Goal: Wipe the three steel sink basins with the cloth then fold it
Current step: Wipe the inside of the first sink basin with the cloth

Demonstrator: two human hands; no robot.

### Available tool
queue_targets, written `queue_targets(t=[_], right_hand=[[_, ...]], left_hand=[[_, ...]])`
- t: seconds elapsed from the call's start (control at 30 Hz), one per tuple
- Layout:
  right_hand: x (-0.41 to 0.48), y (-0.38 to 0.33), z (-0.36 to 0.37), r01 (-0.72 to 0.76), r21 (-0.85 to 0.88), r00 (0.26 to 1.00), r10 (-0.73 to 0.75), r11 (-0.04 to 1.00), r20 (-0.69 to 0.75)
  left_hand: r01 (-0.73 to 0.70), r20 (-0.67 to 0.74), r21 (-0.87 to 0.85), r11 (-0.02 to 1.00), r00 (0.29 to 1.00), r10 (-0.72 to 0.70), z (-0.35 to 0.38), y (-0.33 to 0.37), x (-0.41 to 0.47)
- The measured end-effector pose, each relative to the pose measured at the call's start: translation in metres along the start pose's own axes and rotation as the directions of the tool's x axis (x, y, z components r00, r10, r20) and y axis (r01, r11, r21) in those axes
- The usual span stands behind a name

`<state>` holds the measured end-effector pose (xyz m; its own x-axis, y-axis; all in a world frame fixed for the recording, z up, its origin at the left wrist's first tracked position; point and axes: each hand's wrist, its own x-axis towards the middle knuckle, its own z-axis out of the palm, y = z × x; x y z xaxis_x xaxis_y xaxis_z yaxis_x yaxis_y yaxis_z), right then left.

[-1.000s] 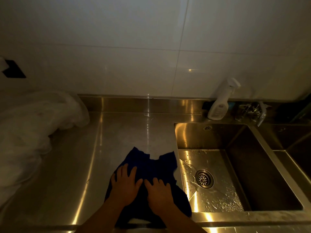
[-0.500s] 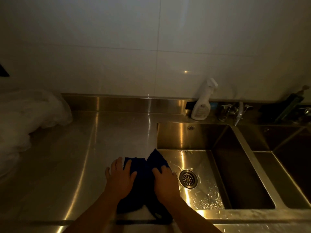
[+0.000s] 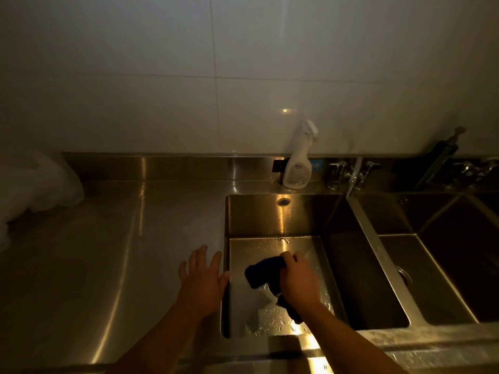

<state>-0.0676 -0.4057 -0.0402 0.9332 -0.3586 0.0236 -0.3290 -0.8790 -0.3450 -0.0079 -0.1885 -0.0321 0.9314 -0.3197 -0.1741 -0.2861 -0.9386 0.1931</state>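
Note:
A dark blue cloth (image 3: 263,271) is bunched up inside the left steel basin (image 3: 359,265), over its wet floor. My right hand (image 3: 298,276) is closed around the cloth and hides the drain. My left hand (image 3: 202,276) lies flat and open on the steel counter, its thumb at the basin's left rim. A second basin (image 3: 445,268) lies to the right, with its drain just visible. Only a corner of a third basin (image 3: 490,202) shows at the far right edge.
A white spray bottle (image 3: 298,160) stands on the back ledge beside a tap (image 3: 353,172). A dark bottle (image 3: 438,160) leans further right, near another tap (image 3: 475,168). Crumpled white plastic (image 3: 35,190) lies at the counter's far left. The steel counter (image 3: 121,252) stretches between.
The cloth was spread on the counter under both hands. My right hand has gathered it and carried it right into the left basin. My left hand has let go and stays on the counter.

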Motion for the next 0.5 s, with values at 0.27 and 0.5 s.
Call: queue_targets(t=[0.27,0.5], right_hand=[[0.011,0.051,-0.012,-0.179,0.039,0.979,0.175,0.983,0.105],[0.028,0.102,-0.015,-0.237,-0.026,0.943,0.237,0.971,0.236]], left_hand=[[-0.146,-0.009,-0.044,0.988,0.989,0.145,0.008,0.027,0.022],[-0.141,-0.019,-0.066,0.988,0.990,0.140,0.025,0.065,0.034]])
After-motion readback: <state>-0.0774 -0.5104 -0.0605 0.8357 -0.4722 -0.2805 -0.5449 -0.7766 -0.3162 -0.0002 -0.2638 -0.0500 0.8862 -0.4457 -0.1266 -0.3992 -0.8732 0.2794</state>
